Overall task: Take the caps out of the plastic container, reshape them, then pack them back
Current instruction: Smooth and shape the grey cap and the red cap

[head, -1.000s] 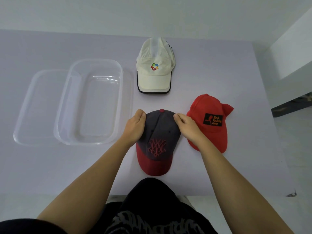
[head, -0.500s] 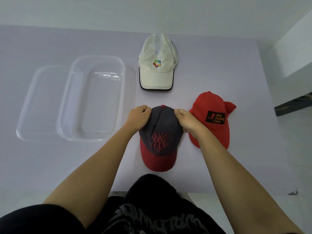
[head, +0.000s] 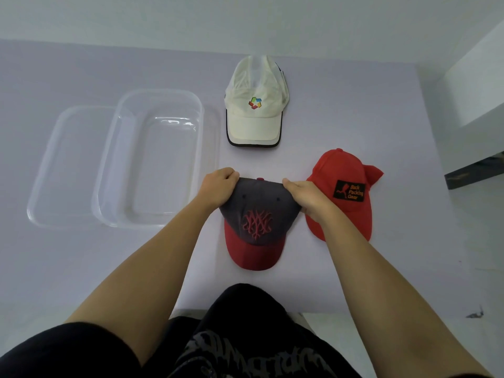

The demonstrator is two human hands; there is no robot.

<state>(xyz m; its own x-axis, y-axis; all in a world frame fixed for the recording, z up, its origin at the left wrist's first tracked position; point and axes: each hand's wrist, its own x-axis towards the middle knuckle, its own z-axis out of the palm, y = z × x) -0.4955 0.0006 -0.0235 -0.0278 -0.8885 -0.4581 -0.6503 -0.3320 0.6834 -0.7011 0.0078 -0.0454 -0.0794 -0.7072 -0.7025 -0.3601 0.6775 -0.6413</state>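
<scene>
A dark grey cap (head: 256,214) with a red brim and red embroidery lies at the table's near middle, brim toward me. My left hand (head: 218,185) grips the left side of its crown and my right hand (head: 306,196) grips the right side, fingers curled over the fabric. A red cap (head: 343,170) with a black patch lies just to the right, partly under my right wrist. A cream cap (head: 255,115) with a coloured logo rests farther back. The clear plastic container (head: 152,159) stands to the left with nothing in it.
The container's clear lid (head: 62,165) lies partly under its left side. The lavender table (head: 354,91) ends near my body at the bottom. A white block (head: 474,85) stands past the table's right edge.
Both hands have drawn the grey cap's crown up and a little apart, so the crown's back edge now looks flatter and wider. The other caps and the container stay put.
</scene>
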